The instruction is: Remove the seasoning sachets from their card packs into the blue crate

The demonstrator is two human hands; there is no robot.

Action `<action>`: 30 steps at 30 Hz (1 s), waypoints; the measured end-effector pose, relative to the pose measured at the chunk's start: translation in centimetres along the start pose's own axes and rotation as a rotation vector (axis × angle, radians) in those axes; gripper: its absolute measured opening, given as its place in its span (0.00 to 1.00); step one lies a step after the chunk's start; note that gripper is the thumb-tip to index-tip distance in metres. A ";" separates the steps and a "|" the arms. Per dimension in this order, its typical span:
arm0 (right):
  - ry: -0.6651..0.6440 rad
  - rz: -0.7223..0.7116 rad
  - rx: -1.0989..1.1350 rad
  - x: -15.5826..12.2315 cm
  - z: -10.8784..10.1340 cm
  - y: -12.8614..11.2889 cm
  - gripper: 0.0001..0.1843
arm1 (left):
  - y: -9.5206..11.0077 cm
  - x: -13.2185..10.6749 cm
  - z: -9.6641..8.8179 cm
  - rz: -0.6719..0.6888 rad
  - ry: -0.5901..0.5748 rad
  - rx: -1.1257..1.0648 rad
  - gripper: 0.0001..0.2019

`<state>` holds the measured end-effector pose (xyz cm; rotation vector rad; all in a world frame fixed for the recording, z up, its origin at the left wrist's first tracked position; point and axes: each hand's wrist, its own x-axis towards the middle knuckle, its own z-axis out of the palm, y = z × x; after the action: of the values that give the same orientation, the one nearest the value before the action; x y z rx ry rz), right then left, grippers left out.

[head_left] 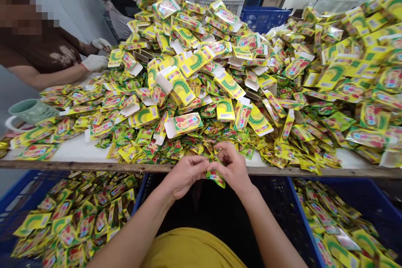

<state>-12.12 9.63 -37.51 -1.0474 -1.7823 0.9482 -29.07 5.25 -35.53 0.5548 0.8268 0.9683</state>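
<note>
My left hand (186, 175) and my right hand (231, 166) meet at the near edge of the table, fingers pinched together on one small green and yellow sachet (216, 177). The sachet hangs just below the table edge, over the gap in front of me. Right behind my hands lies a huge heap of the same sachets and small yellow cartons (201, 79), many cartons with open white flaps. One carton (184, 124) lies flat close to my hands.
The white table (75, 147) has a wooden front edge. Blue crates with sachets stand below at left (69, 217) and right (345, 226). A green mug (29, 112) sits at the far left. A seated person with white gloves (94, 63) works at the left; white crates stand behind.
</note>
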 end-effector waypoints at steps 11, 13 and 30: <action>0.395 0.084 -0.227 -0.5 0.8 0.3 0.14 | -2.7 0.4 1.3 0.154 0.236 0.062 0.13; 0.456 0.092 -0.230 -0.7 1.2 0.4 0.15 | -3.2 0.4 1.7 0.172 0.280 0.014 0.12; 0.265 0.182 -0.094 -1.8 2.7 -0.9 0.17 | -4.3 0.7 2.4 0.313 0.298 -0.057 0.09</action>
<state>-14.32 7.18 -38.16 -1.3474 -1.5434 0.7967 -24.80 3.71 -37.54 0.5059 0.9911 1.3808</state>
